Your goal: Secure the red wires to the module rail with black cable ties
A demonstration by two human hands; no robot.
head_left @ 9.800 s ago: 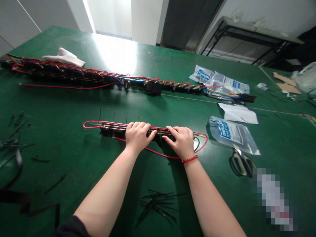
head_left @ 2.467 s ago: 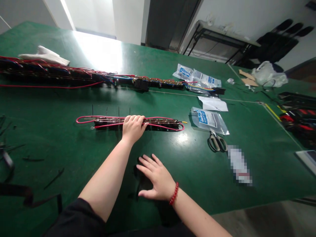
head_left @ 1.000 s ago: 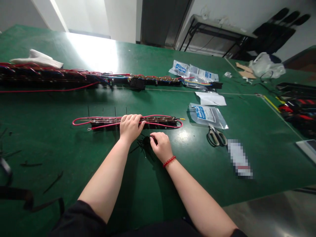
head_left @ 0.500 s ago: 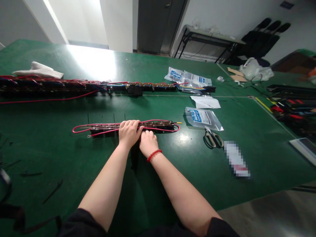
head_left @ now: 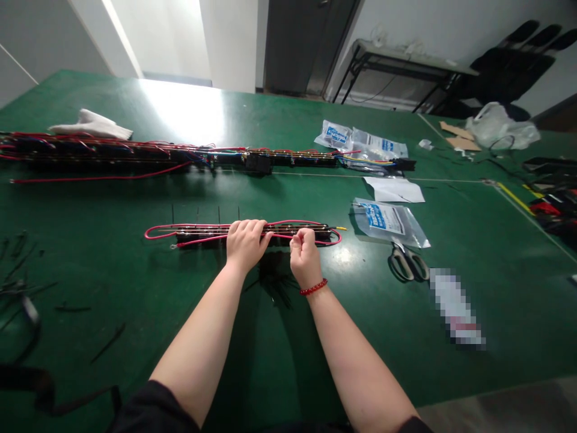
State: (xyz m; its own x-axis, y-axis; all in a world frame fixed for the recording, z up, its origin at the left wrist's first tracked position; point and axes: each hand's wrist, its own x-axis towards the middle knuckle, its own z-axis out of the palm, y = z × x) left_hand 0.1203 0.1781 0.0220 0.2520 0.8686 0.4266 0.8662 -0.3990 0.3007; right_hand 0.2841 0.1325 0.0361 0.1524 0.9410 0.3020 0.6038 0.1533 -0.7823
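Steadying the black strip (head_left: 279,230), seemingly; next calls for firm support.
Left hand (head_left: 246,245) clamps it; right hand (head_left: 306,258) has fingers together, contents unclear.

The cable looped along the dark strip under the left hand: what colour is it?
The cable is red, clearest in the head view.

One head-worn camera is used, pitched forward and down; green table (head_left: 387,337) is viewed from close above, dark door (head_left: 302,48) caught farther off at top.
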